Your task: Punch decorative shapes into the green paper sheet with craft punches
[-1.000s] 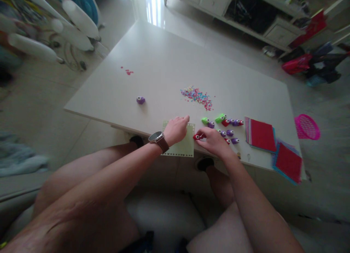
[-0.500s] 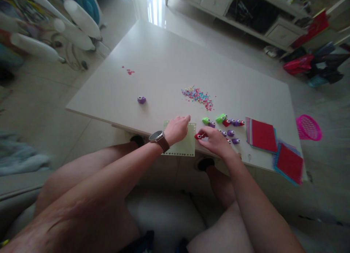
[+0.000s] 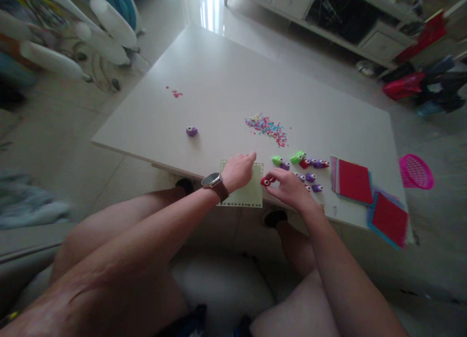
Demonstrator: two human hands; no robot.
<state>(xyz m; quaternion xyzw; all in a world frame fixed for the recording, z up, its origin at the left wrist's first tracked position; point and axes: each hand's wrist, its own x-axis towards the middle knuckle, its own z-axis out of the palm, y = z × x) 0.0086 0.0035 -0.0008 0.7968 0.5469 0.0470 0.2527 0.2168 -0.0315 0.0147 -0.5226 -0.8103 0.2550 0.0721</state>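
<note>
A pale green sheet of paper lies at the near edge of the table, its lower part sticking out past it. Small punched holes run along its top and bottom edges. My left hand, with a watch on the wrist, presses on the sheet, fingers bent and partly hidden. In my right hand a small red craft punch with a white round top is pinched at the sheet's right edge. Several purple punches, green punches and red ones stand just right of that hand.
Beyond the hands lies a pile of coloured paper confetti. A lone purple punch and red paper bits are at the left. Stacks of coloured paper lie at the right, near a pink basket off the table.
The whole view has shifted slightly. Both hands keep nearly the same places on the sheet, and the red craft punch stays at its right edge.
</note>
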